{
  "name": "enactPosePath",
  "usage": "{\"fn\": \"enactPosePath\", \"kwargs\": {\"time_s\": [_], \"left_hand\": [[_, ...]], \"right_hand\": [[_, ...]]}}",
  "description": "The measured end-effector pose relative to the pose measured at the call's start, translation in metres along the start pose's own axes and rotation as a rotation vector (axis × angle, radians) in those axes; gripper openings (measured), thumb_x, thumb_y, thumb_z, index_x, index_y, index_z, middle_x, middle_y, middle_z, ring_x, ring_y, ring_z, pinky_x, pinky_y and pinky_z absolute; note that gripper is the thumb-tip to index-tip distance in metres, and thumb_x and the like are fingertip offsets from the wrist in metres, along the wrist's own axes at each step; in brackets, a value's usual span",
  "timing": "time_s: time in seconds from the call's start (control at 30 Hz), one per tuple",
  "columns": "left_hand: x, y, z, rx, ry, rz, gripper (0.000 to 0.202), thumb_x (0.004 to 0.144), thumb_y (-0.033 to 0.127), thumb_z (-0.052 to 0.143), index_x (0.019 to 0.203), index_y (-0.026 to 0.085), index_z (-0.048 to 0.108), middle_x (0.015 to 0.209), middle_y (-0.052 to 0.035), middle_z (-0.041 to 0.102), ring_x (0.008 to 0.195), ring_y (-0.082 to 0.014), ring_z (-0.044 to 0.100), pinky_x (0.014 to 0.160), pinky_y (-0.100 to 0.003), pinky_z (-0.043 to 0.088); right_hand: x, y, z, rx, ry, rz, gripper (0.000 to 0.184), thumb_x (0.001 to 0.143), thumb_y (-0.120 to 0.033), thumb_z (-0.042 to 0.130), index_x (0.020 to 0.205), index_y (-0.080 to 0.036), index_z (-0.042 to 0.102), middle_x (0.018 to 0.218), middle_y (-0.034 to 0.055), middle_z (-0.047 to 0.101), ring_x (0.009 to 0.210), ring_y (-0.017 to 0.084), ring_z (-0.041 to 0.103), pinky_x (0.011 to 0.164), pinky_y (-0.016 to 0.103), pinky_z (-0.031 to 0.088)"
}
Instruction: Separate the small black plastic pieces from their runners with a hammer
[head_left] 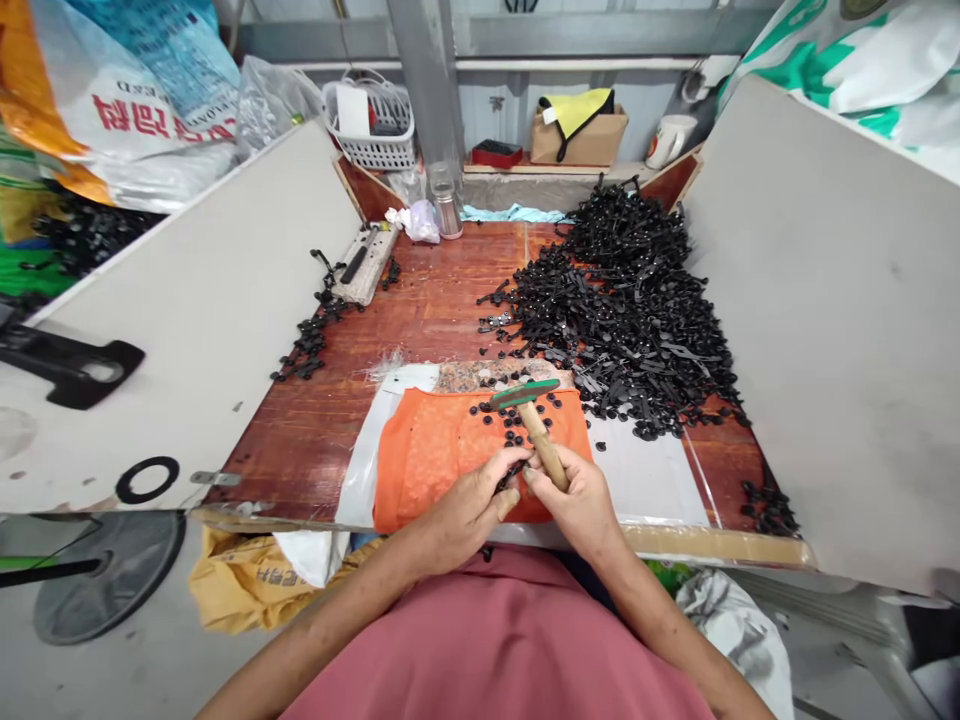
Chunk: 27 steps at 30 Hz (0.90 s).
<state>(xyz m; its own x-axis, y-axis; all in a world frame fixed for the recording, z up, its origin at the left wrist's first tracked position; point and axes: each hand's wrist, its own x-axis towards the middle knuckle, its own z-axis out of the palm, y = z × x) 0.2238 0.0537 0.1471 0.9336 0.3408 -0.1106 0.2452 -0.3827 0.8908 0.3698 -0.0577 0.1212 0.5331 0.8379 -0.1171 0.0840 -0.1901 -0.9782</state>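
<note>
My right hand (pixel 581 500) is closed round the wooden handle of a hammer (pixel 538 428), whose green-edged head points away from me. Between the thumb and fingers of my left hand (pixel 476 500) is a small black plastic part (pixel 510 476), partly hidden by the fingers. The fingertips of both hands meet at this part. Beneath them lies an orange cloth (pixel 427 455), with several loose black round pieces (pixel 513 438) scattered on it under the hammer. A speckled stone slab (pixel 480 376) shows past the cloth's far edge.
A large heap of black plastic parts (pixel 622 310) covers the table's right side. A smaller cluster (pixel 311 335) lies at left, near a block with a dark-handled tool (pixel 360 258). Pale side panels (pixel 817 330) flank the table. A clear bottle (pixel 447 203) and a basket (pixel 375 150) stand behind.
</note>
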Motion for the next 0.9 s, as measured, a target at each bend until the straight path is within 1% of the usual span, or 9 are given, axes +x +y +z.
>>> {"fn": "enactPosePath", "kwargs": {"time_s": [0.1,0.2,0.3,0.43,0.53,0.63,0.7,0.8,0.9], "left_hand": [[0.004,-0.005,0.002,0.072,0.026,-0.045,0.033,0.102,0.025,0.042,0.134,0.023,0.051,0.120,-0.0090,0.072,0.106,-0.0215,0.070,0.091,-0.035,0.053],[0.006,-0.010,0.006,0.136,0.103,-0.077,0.028,0.103,0.028,0.042,0.128,0.022,0.052,0.109,-0.0083,0.074,0.096,-0.0227,0.072,0.082,-0.034,0.052],[0.005,-0.009,0.007,0.137,0.173,-0.080,0.024,0.104,0.031,0.036,0.118,0.021,0.053,0.094,-0.0054,0.072,0.081,-0.0207,0.070,0.071,-0.031,0.047],[0.002,-0.007,0.008,0.088,0.219,-0.076,0.027,0.104,0.032,0.029,0.101,0.021,0.054,0.073,-0.0001,0.061,0.064,-0.0172,0.058,0.063,-0.029,0.040],[0.002,-0.010,0.011,0.058,0.237,-0.126,0.021,0.101,0.028,0.031,0.092,0.022,0.050,0.071,0.0009,0.057,0.064,-0.0165,0.054,0.063,-0.029,0.038],[0.000,-0.011,0.011,0.021,0.180,-0.153,0.016,0.099,0.030,0.035,0.092,0.022,0.048,0.079,-0.0007,0.060,0.072,-0.0171,0.056,0.067,-0.029,0.041],[-0.004,-0.009,0.007,0.017,0.067,-0.151,0.018,0.100,0.032,0.036,0.095,0.022,0.050,0.087,-0.0023,0.063,0.079,-0.0181,0.059,0.072,-0.030,0.043],[-0.013,-0.003,0.000,0.085,-0.104,-0.130,0.016,0.099,0.031,0.041,0.103,0.023,0.054,0.096,-0.0032,0.066,0.090,-0.0202,0.060,0.081,-0.031,0.043],[-0.022,0.002,-0.001,0.045,-0.149,-0.152,0.015,0.097,0.025,0.042,0.106,0.023,0.054,0.092,-0.0008,0.064,0.086,-0.0183,0.058,0.079,-0.030,0.042]], "right_hand": [[-0.004,-0.005,-0.003,-0.048,0.034,-0.035,0.021,0.090,-0.037,0.059,0.077,-0.020,0.061,0.065,-0.0023,0.060,0.059,0.014,0.053,0.060,0.026,0.047],[-0.006,-0.011,-0.007,-0.144,0.000,-0.084,0.026,0.095,-0.037,0.057,0.077,-0.020,0.064,0.067,-0.0009,0.063,0.061,0.014,0.055,0.063,0.026,0.047],[-0.005,-0.016,-0.008,-0.257,-0.062,-0.140,0.021,0.096,-0.035,0.060,0.089,-0.020,0.072,0.076,-0.0002,0.069,0.068,0.015,0.060,0.067,0.026,0.048],[-0.001,-0.014,-0.003,-0.202,-0.105,-0.166,0.020,0.097,-0.032,0.059,0.105,-0.022,0.074,0.087,0.0000,0.073,0.077,0.016,0.065,0.075,0.025,0.049],[-0.002,-0.008,0.001,-0.232,-0.112,-0.146,0.016,0.096,-0.030,0.059,0.090,-0.021,0.071,0.076,-0.0024,0.067,0.068,0.013,0.059,0.066,0.023,0.045],[-0.006,-0.005,0.001,-0.327,-0.118,-0.141,0.022,0.093,-0.030,0.059,0.073,-0.021,0.060,0.065,-0.0048,0.054,0.059,0.011,0.050,0.057,0.022,0.037],[-0.008,-0.005,-0.002,-0.330,-0.135,-0.114,0.025,0.092,-0.030,0.059,0.070,-0.021,0.056,0.062,-0.0052,0.050,0.058,0.011,0.047,0.055,0.022,0.035],[-0.010,-0.006,-0.006,-0.249,-0.155,-0.025,0.020,0.090,-0.031,0.059,0.074,-0.020,0.061,0.064,-0.0044,0.053,0.059,0.011,0.047,0.056,0.022,0.037],[-0.012,-0.007,-0.007,-0.171,-0.163,0.043,0.016,0.088,-0.031,0.061,0.078,-0.019,0.063,0.065,-0.0038,0.057,0.059,0.012,0.048,0.057,0.023,0.040]]}}
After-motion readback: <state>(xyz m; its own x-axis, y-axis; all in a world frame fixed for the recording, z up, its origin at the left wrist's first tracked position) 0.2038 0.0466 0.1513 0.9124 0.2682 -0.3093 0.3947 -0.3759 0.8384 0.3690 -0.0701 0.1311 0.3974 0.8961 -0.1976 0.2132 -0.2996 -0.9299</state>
